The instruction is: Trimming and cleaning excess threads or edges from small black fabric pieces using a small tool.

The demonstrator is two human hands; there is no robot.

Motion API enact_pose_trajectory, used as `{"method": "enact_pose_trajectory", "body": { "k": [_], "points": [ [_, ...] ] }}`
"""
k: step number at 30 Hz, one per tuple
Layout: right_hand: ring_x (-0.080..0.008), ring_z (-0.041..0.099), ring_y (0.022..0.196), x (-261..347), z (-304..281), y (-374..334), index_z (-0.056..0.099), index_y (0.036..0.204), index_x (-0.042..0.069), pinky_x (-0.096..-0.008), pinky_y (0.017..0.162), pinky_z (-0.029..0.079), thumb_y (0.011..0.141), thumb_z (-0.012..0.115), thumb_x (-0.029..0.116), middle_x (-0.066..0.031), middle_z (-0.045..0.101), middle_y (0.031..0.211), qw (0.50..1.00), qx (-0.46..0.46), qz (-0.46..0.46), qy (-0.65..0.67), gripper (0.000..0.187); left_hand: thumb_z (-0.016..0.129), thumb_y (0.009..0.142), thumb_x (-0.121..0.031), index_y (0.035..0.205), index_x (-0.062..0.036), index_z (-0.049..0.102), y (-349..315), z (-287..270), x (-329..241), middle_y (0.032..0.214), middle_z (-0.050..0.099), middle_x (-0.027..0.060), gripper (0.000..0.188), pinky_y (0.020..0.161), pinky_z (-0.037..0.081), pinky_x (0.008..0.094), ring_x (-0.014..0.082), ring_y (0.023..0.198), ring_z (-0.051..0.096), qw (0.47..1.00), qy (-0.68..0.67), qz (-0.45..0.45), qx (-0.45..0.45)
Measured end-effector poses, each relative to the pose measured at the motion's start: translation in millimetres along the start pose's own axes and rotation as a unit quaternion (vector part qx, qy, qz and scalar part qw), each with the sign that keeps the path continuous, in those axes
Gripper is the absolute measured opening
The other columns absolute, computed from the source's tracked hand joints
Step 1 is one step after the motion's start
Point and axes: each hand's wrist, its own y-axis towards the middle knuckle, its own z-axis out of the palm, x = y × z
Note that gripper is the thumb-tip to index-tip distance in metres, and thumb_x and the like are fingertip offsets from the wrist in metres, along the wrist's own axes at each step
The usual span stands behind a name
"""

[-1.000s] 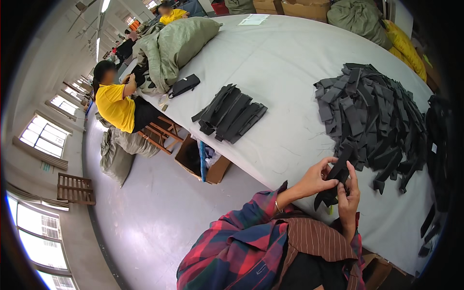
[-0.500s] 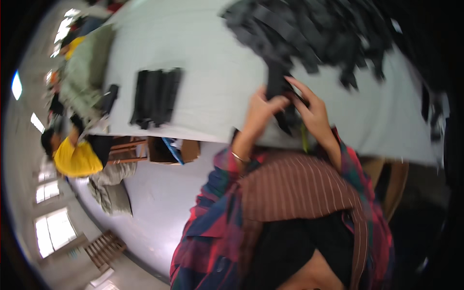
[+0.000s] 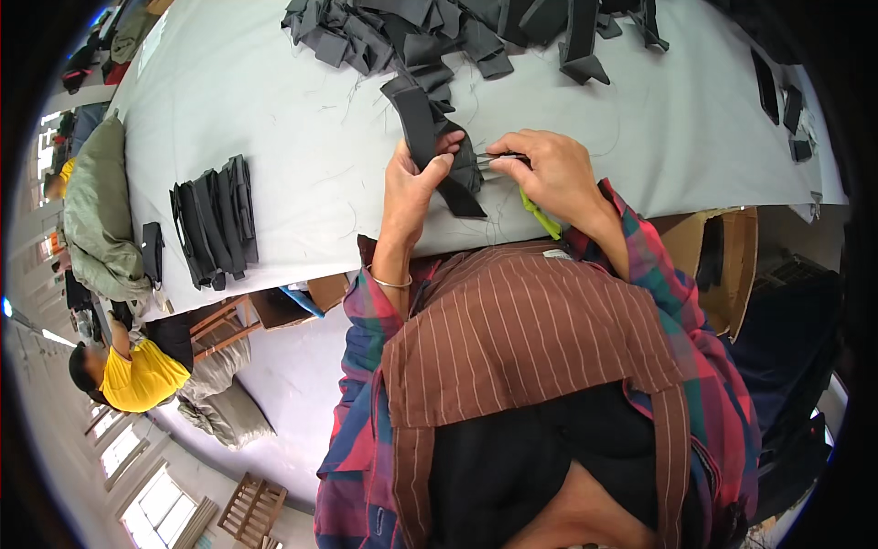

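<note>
My left hand [image 3: 410, 190] is closed around a black fabric strip [image 3: 416, 119], thumb in front, above the table's near edge. The strip's upper end bends up to the left and its lower end points down right. My right hand [image 3: 556, 176] grips small thread snips [image 3: 487, 166], whose two thin metal blades point left at the strip's right edge. A yellow-green ribbon [image 3: 540, 217] hangs below this hand. Beyond both hands lies a loose heap of black fabric strips [image 3: 485, 57].
A row of black strips [image 3: 212, 220] lies side by side at the left on the pale table cover [image 3: 302, 165]. A grey-green bundle [image 3: 96, 210] rests at the far left edge. Someone in a yellow top [image 3: 146, 375] works there. A cardboard box [image 3: 732, 265] stands below the right edge.
My right hand has drawn away to the right from the left one, and the snips' blades now show. The view has shifted, so the heap and row appear further left.
</note>
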Motion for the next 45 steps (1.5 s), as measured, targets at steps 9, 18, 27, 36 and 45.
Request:
{"method": "enact_pose_trajectory", "body": {
  "k": [9, 18, 27, 36, 45],
  "points": [
    [-0.0236, 0.058, 0.066, 0, 11, 3, 0.069, 0.086, 0.014, -0.0364, 0.059, 0.040, 0.079, 0.069, 0.023, -0.0022, 0.060, 0.070, 0.984, -0.052, -0.094, -0.140, 0.011, 0.061, 0.083, -0.004, 0.115, 0.0024, 0.053, 0, 2, 0, 0.114, 0.064, 0.0108, 0.034, 0.094, 0.044, 0.0265, 0.0124, 0.102, 0.058, 1.000, 0.003, -0.002, -0.005],
    [-0.0172, 0.055, 0.070, -1, 11, 7, 0.066, 0.079, 0.015, -0.0339, 0.064, 0.033, 0.074, 0.071, 0.021, 0.0018, 0.056, 0.067, 0.953, -0.074, -0.192, -0.222, 0.009, 0.063, 0.081, -0.002, 0.113, 0.0023, 0.052, -2, 6, 2, 0.112, 0.064, 0.0107, 0.034, 0.091, 0.045, 0.0261, 0.0127, 0.101, 0.058, 1.000, 0.013, 0.007, -0.011],
    [-0.0175, 0.054, 0.068, -3, 12, 8, 0.067, 0.078, 0.014, -0.0344, 0.063, 0.033, 0.074, 0.071, 0.020, 0.0015, 0.055, 0.066, 0.950, -0.069, -0.206, -0.224, 0.008, 0.063, 0.080, -0.004, 0.113, 0.0033, 0.053, -2, 6, 4, 0.111, 0.064, 0.0108, 0.035, 0.091, 0.046, 0.0266, 0.0135, 0.100, 0.059, 1.000, 0.024, 0.014, -0.011],
    [-0.0176, 0.057, 0.068, -4, 13, 7, 0.065, 0.079, 0.015, -0.0341, 0.063, 0.035, 0.074, 0.071, 0.020, 0.0015, 0.057, 0.067, 0.958, -0.063, -0.181, -0.214, 0.009, 0.063, 0.081, -0.004, 0.113, 0.0031, 0.053, -2, 6, 2, 0.111, 0.065, 0.0108, 0.035, 0.090, 0.046, 0.0261, 0.0129, 0.099, 0.059, 0.999, 0.034, 0.001, -0.011],
    [-0.0217, 0.058, 0.068, 5, 17, 3, 0.064, 0.085, 0.013, -0.0362, 0.061, 0.038, 0.077, 0.070, 0.021, -0.0012, 0.061, 0.072, 0.981, -0.075, -0.134, -0.116, 0.013, 0.055, 0.083, -0.002, 0.120, 0.0037, 0.052, -2, -2, 3, 0.119, 0.063, 0.0134, 0.038, 0.100, 0.041, 0.0302, 0.0168, 0.111, 0.057, 1.000, 0.014, -0.007, 0.014]
  ]
}}
